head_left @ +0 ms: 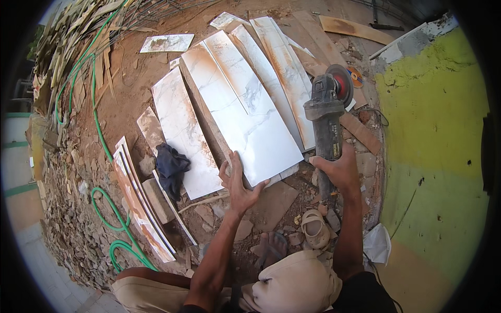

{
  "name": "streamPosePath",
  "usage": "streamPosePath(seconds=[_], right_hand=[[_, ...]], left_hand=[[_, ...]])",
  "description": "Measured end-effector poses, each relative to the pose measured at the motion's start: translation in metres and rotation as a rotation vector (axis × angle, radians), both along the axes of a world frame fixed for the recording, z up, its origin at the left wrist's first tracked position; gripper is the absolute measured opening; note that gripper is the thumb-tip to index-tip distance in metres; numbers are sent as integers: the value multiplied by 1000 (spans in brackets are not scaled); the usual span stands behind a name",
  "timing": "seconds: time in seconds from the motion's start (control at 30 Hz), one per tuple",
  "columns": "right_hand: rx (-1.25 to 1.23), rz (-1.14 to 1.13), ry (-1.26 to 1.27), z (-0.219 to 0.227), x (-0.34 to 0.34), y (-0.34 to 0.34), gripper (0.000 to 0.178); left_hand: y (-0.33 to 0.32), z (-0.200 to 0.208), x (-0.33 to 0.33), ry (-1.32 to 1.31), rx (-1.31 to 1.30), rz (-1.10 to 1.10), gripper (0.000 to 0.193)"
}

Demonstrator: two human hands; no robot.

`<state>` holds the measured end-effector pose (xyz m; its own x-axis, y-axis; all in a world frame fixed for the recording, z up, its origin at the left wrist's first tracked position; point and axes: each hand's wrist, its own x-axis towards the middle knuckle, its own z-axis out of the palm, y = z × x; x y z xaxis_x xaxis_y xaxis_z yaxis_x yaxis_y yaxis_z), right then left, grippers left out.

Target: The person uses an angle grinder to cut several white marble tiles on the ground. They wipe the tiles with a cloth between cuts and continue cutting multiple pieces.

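Observation:
My right hand (pixel 342 169) is wrapped round the body of a dusty black angle grinder (pixel 327 122), raised at the right of the tiles. The grinder's disc (pixel 342 86) points away from me. My left hand (pixel 241 185) grips the near left corner of a white, grey-veined tile (pixel 248 141), fingers along its side and thumb at its front edge. A long straight line runs down the far part of this tile, and brown dust covers its far end. More veined tiles (pixel 185 133) lie on both sides. A dark cloth (pixel 171 168) rests on the left one.
Narrow tile strips (pixel 141 203) lean by a brick at the left. A green hose (pixel 95 94) winds over rubble. A yellow-green wall (pixel 428 115) stands at the right, with a loose disc (pixel 356 77) nearby. A beige clog (pixel 314 229) lies by my foot.

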<state>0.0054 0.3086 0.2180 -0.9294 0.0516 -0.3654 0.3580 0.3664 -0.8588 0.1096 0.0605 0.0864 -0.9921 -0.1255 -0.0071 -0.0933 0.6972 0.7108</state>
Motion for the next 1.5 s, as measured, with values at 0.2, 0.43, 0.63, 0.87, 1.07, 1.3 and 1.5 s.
streamPosePath(seconds=[0.2,0.43,0.63,0.87,1.07,1.3,1.5], right_hand=[[-85,12,15,3,2,-13,32],[14,60,64,11,6,-37,31],[106,151,104,-10,4,-58,43],[174,237,63,-42,-4,-102,54],[177,307,-13,-53,-1,-125,64],[128,318,-46,-64,1,-126,59],[118,328,-43,-59,4,-125,52]], left_hand=[[4,-4,-2,42,28,6,124],[6,-7,-10,12,26,32,126],[5,-10,-23,56,-39,66,128],[-39,-12,-54,26,-20,9,140],[-80,-13,-104,-119,-202,-237,137],[-80,1,-115,12,-200,-398,116],[-85,-3,-118,21,-184,-439,130]])
